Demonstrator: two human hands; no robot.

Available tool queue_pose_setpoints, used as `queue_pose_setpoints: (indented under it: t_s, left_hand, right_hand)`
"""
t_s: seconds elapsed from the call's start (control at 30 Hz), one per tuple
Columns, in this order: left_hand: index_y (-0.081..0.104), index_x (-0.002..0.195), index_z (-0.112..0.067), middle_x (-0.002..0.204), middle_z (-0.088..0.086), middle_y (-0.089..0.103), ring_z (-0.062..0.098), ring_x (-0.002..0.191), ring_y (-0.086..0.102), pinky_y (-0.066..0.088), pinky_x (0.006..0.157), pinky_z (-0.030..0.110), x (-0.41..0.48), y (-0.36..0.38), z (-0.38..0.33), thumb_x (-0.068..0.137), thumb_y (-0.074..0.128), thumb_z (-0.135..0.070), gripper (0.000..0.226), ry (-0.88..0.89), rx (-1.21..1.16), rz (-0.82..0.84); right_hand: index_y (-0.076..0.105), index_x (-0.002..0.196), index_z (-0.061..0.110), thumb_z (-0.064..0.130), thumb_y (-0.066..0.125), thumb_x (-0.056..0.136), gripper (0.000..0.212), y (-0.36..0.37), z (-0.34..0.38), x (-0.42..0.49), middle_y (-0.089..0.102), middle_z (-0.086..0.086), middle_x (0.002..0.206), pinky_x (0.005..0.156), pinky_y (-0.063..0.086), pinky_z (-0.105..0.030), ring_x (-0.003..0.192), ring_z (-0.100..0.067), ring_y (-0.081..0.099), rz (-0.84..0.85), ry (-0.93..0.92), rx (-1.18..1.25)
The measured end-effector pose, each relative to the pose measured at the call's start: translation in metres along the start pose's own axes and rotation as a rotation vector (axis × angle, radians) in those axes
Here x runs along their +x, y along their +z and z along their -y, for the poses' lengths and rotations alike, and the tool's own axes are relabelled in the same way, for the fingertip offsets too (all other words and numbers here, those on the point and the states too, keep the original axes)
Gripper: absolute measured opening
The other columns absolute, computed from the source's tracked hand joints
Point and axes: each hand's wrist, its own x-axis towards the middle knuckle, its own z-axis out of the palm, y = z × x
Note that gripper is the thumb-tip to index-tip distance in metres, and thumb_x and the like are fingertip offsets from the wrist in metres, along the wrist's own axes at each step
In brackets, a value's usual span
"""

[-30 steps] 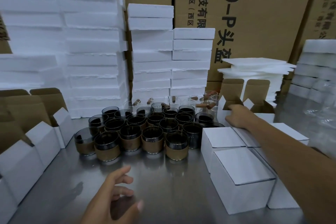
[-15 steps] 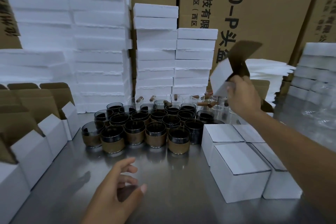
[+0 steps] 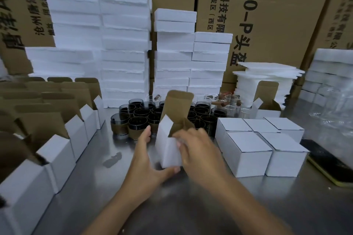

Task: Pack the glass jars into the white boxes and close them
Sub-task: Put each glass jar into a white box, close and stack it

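Note:
An open white box with a brown inside and its lid flap up stands tilted in the middle of the steel table. My left hand cups its left side and bottom corner. My right hand grips its right side near the top flaps. Behind it stand several dark glass jars with brown bands. Several closed white boxes sit to the right.
A row of open white boxes lines the left edge. Another open box and clear glass jars are at the back right. White foam stacks and cardboard cartons stand behind. A dark phone lies at the far right.
My right hand has carried the open box from the back right down to the table's middle. My left hand has come forward and taken hold of its left side.

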Motion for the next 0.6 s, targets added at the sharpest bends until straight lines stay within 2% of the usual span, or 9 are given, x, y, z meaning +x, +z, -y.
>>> queue_pose_setpoints:
  t_s: [0.07,0.13,0.23,0.3,0.37,0.43,0.5,0.6]
  left_hand:
    - [0.011,0.143,-0.042,0.133,-0.032,0.03,-0.02,0.122,0.03,0.034,0.105,0.024,0.0,-0.001,0.001,0.06,0.087,-0.03,0.112,-0.018,-0.015,0.032]
    - [0.015,0.142,-0.038,0.132,-0.029,0.037,-0.014,0.125,0.035,0.035,0.102,0.02,0.001,-0.002,0.002,0.067,0.083,-0.026,0.102,-0.022,-0.032,0.034]
    - [0.022,0.142,-0.029,0.132,-0.02,0.043,-0.001,0.128,0.04,0.036,0.103,0.021,0.004,-0.004,0.004,0.072,0.079,-0.018,0.091,-0.042,-0.041,0.009]
    - [0.021,0.143,-0.027,0.134,-0.015,0.043,0.001,0.126,0.04,0.037,0.104,0.026,0.006,-0.005,0.006,0.071,0.081,-0.018,0.094,-0.069,-0.041,0.007]
    - [0.019,0.145,-0.028,0.137,-0.015,0.04,0.0,0.125,0.039,0.036,0.101,0.025,0.007,-0.006,0.006,0.071,0.082,-0.024,0.097,-0.087,-0.034,0.018]
    - [0.018,0.145,-0.029,0.137,-0.017,0.039,0.0,0.124,0.038,0.033,0.095,0.019,0.009,-0.007,0.008,0.071,0.081,-0.026,0.097,-0.097,-0.023,0.026]
    - [0.018,0.146,-0.029,0.137,-0.016,0.039,0.0,0.124,0.038,0.032,0.095,0.019,0.009,-0.01,0.008,0.073,0.08,-0.025,0.096,-0.107,-0.02,0.028]
    - [0.019,0.144,-0.03,0.137,-0.016,0.038,0.0,0.123,0.038,0.037,0.091,0.014,0.011,-0.012,0.01,0.075,0.078,-0.02,0.091,-0.124,-0.03,0.027]
  right_hand:
    - [0.052,0.124,0.031,0.017,0.052,0.09,0.037,0.009,0.008,-0.009,0.053,0.005,0.113,0.071,0.03,-0.027,0.106,-0.017,0.037,0.01,-0.011,-0.064]
    - [0.054,0.124,0.031,0.016,0.046,0.092,0.035,0.017,0.013,-0.015,0.055,0.007,0.111,0.072,0.03,-0.024,0.105,-0.013,0.039,-0.021,-0.018,-0.005]
    - [0.058,0.11,0.034,0.011,0.05,0.092,0.03,0.019,0.02,-0.016,0.056,0.017,0.102,0.074,0.037,-0.014,0.089,0.003,0.049,-0.113,0.099,0.429]
    - [0.056,0.098,0.039,0.004,0.051,0.09,0.036,0.018,0.014,-0.011,0.058,0.016,0.098,0.068,0.04,-0.01,0.08,0.001,0.055,-0.255,0.166,0.636]
    - [0.054,0.095,0.039,0.0,0.047,0.091,0.04,0.017,-0.002,-0.001,0.058,0.011,0.095,0.068,0.044,-0.014,0.081,-0.008,0.058,-0.373,0.292,0.726]
    - [0.053,0.104,0.031,-0.001,0.046,0.091,0.035,0.021,-0.022,0.011,0.055,0.007,0.09,0.068,0.043,-0.022,0.082,-0.017,0.057,-0.373,0.434,0.7]
    - [0.05,0.118,0.018,-0.001,0.048,0.09,0.034,0.03,-0.041,0.019,0.052,0.002,0.087,0.069,0.04,-0.025,0.083,-0.018,0.053,-0.251,0.552,0.596]
    - [0.039,0.136,0.017,0.007,0.054,0.091,0.048,0.043,-0.054,0.022,0.055,-0.009,0.105,0.076,0.046,-0.033,0.09,-0.021,0.054,-0.128,0.638,0.418]
